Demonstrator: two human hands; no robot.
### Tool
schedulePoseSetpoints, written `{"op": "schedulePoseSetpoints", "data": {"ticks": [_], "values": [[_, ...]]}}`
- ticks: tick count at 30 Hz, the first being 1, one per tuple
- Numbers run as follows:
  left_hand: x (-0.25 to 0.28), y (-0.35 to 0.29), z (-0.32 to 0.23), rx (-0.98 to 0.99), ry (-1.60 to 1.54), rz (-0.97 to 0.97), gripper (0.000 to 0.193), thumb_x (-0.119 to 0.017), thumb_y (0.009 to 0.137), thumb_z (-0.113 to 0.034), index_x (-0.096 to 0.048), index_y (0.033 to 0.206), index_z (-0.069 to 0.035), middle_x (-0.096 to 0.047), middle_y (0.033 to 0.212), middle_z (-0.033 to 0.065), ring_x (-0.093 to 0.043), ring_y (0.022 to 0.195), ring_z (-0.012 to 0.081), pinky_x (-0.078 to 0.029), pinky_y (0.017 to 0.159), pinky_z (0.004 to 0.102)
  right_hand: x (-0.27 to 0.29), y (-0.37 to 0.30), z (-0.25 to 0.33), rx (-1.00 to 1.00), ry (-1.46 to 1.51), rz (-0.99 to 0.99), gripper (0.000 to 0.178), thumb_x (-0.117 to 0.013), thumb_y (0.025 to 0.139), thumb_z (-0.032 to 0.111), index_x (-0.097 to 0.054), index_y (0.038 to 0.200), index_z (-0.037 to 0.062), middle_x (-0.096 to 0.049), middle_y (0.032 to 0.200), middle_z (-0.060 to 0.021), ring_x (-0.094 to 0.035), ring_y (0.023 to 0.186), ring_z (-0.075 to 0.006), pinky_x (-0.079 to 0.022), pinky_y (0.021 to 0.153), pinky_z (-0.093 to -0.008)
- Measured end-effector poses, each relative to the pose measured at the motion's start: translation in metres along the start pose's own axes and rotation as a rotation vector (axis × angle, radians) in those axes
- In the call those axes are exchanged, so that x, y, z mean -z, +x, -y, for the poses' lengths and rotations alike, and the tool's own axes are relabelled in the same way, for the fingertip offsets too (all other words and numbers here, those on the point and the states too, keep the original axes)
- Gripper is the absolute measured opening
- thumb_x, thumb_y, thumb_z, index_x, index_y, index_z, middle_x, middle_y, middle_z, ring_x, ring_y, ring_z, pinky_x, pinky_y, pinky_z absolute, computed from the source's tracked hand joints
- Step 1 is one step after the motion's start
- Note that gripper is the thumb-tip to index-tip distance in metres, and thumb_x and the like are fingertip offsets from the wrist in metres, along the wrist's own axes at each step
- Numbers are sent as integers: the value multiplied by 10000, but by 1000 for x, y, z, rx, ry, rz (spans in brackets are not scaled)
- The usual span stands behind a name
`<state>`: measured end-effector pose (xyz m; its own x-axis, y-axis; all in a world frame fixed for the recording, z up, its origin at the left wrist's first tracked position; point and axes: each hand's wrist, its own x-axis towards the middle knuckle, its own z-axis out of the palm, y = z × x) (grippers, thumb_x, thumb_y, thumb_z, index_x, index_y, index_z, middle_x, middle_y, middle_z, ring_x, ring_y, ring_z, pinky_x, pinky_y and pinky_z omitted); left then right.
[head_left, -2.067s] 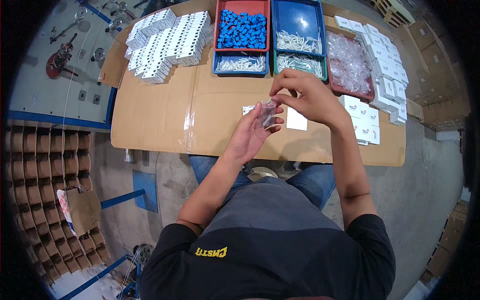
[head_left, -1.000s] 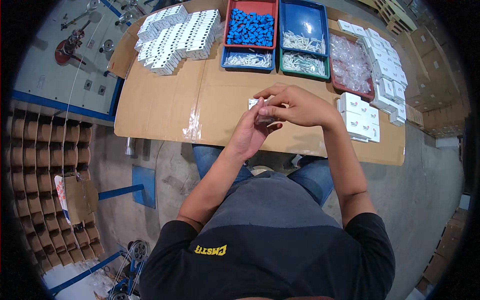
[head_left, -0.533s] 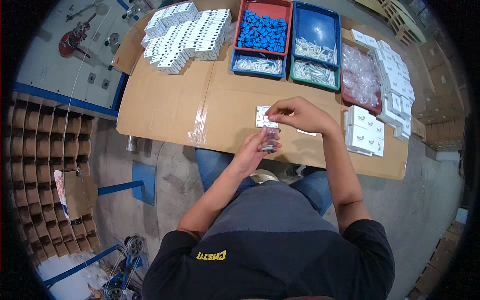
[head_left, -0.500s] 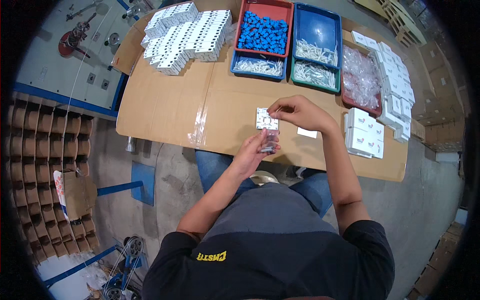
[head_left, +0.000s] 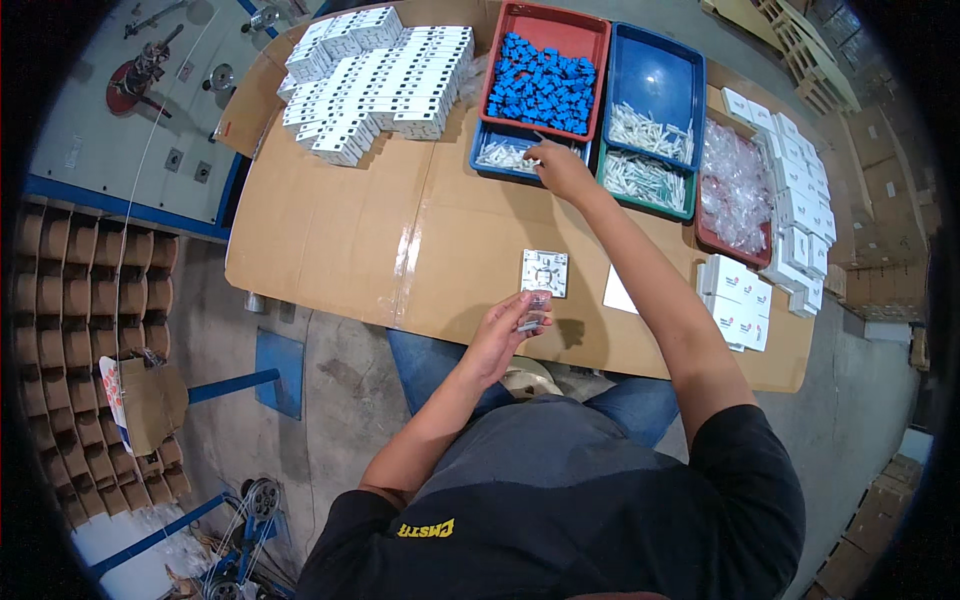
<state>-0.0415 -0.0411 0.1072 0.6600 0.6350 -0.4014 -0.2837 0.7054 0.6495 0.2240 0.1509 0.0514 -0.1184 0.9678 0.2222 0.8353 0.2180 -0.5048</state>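
My left hand (head_left: pixel 490 345) is closed on a small clear plastic bag (head_left: pixel 538 306), with a few small pieces inside that are too small to name. Just beyond it, a white square plate (head_left: pixel 544 272) with dark openings lies on the cardboard-covered table. My right hand (head_left: pixel 565 172) stretches to the near edge of a shallow blue tray (head_left: pixel 488 171) of small white plastic pieces (head_left: pixel 499 154). Its fingers are bent together over those pieces; whatever they pinch is hidden.
A red tray (head_left: pixel 603 45) of blue plastic parts overlaps the blue tray. Further right stand a larger blue tray (head_left: pixel 655 60), a green tray (head_left: pixel 688 212) and a red tray (head_left: pixel 722 246) of clear bags. White boxes (head_left: pixel 735 300) flank them; stacked white units (head_left: pixel 380 85) fill the far left.
My right hand has left the white square plate and gone forward to the blue tray of white pieces. My left hand still holds the clear bag near the plate. The view has shifted slightly.
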Motion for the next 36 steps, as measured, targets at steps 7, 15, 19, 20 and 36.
{"op": "schedulePoseSetpoints", "data": {"ticks": [7, 15, 19, 20, 36], "values": [[9, 6, -5, -9, -20, -63, 438, -507, 1076, -366, -624, 1292, -4, -669, 1099, 70, -640, 1002, 171, -496, 891, 330, -14, 26, -20, 55, -98, 193, 292, -719, 844, 80, -738, 1135, 71, -665, 1093, -144, -648, 1044, -368, -529, 902, -457], [5, 12, -10, -25, -11, -46, 462, -494, 1078, -386, -608, 1316, -8, -666, 1115, 74, -632, 1007, 174, -490, 895, 337, -21, 23, -44, 79, -57, 93, 234, -628, 844, 30, -732, 1052, 53, -686, 1009, -179, -658, 1016, -387, -526, 897, -485], [5, 10, -14, -42, -45, -81, 513, -461, 1080, -446, -592, 1323, -13, -662, 1116, 70, -618, 990, 167, -485, 895, 337, -13, 16, -41, 18, 13, 7, 235, -631, 831, 15, -716, 1050, 15, -703, 999, -200, -674, 966, -390, -535, 864, -464], [4, 10, -15, -40, -60, -107, 533, -442, 1081, -470, -589, 1318, -16, -659, 1106, 64, -612, 971, 162, -484, 893, 336, -10, 13, -40, 1, 4, -28, 238, -665, 825, 21, -707, 1059, 1, -707, 1017, -199, -679, 969, -383, -539, 856, -443], [-21, 11, -41, -107, -230, 46, 503, -418, 1090, -450, -596, 1340, -51, -687, 1170, 58, -632, 957, 129, -491, 925, 311, 94, -100, 87, -251, 656, -91, 147, -724, 923, 74, -744, 1054, 10, -739, 903, -38, -667, 836, -89, -524, 759, -251]]}}
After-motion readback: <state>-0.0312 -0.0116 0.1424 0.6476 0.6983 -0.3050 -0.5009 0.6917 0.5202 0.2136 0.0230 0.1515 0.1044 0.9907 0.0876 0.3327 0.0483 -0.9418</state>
